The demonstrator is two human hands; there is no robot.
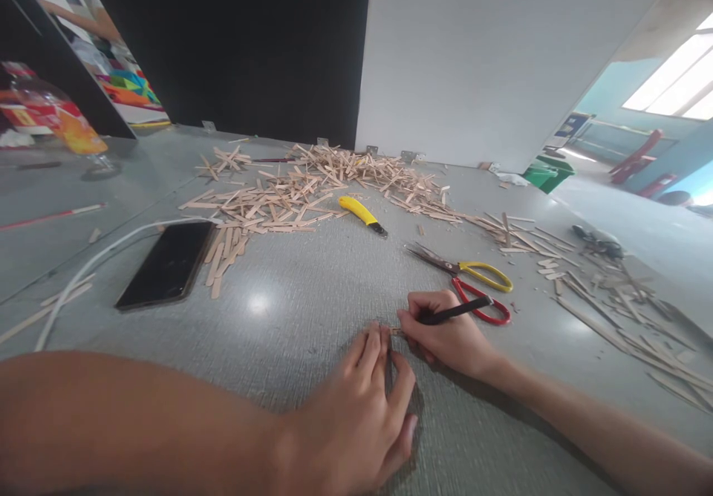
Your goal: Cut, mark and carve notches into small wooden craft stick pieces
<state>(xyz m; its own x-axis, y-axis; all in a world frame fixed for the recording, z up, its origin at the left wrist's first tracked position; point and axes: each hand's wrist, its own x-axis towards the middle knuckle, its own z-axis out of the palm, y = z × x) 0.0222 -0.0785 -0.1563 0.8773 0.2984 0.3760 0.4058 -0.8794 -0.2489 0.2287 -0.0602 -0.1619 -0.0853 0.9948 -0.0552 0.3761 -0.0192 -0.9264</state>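
In the head view, my right hand (445,333) is closed around a black pen (457,310), held at a slant with its tip down near a small wooden stick piece (396,330). My left hand (368,399) presses the other end of that piece against the table, fingertips close together and thumb bent underneath. Most of the piece is hidden by my fingers. Just beyond my right hand lie scissors (450,266) with one yellow and one red handle, blades apart. A yellow utility knife (359,212) rests farther off.
Heaps of flat wooden sticks (345,165) spread along the back, before a black and white panel (473,58). At left lie a phone (167,266) and a white cable (72,288); a bottle (67,121) stands behind. Wood strips (629,318) litter the right side.
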